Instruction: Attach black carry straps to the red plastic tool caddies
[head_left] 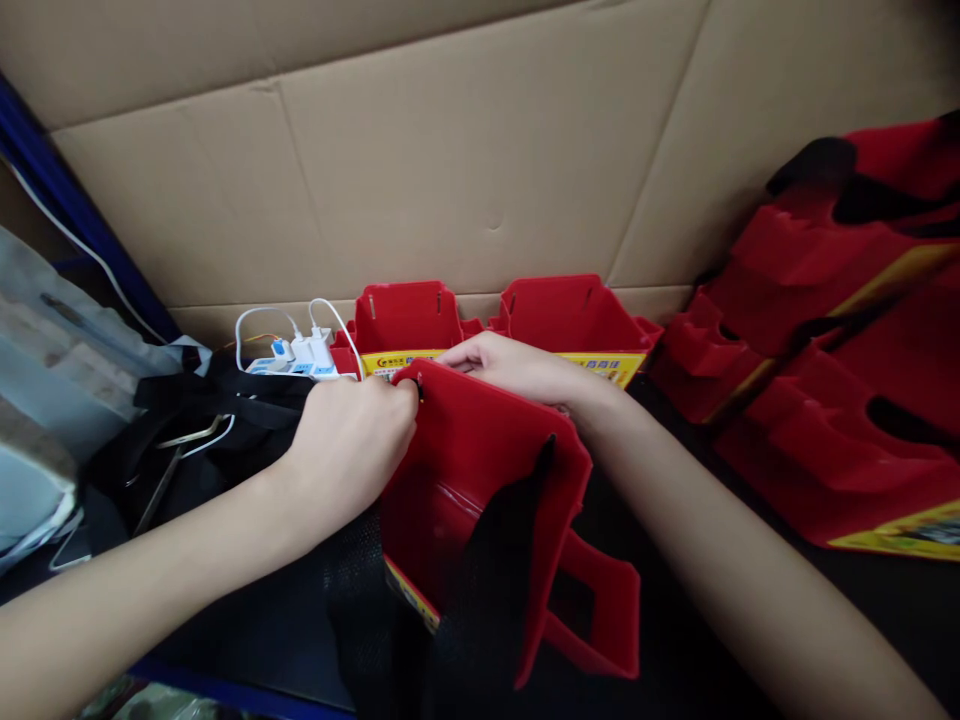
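Note:
A red plastic box [480, 430] with a yellow printed label is tilted in front of me. Its upper wall has two slots, and a black strap [499, 560] passes through the right one. My left hand [360, 430] is closed in a pinch at the left slot, where a bit of black strap shows; its fingertips are partly hidden. Behind the same wall reaches my right hand [510, 365], its fingers bent near that slot. The wall's edge hides part of the right fingers, so whether they grip anything does not show.
Two similar red boxes [559, 305] stand against the cardboard wall [465, 170]. More red boxes with black straps [817, 350] are stacked at right. A white power strip [304, 365] with plugged cables sits at back left, near black straps with metal buckles [191, 435] and plastic bags [60, 370].

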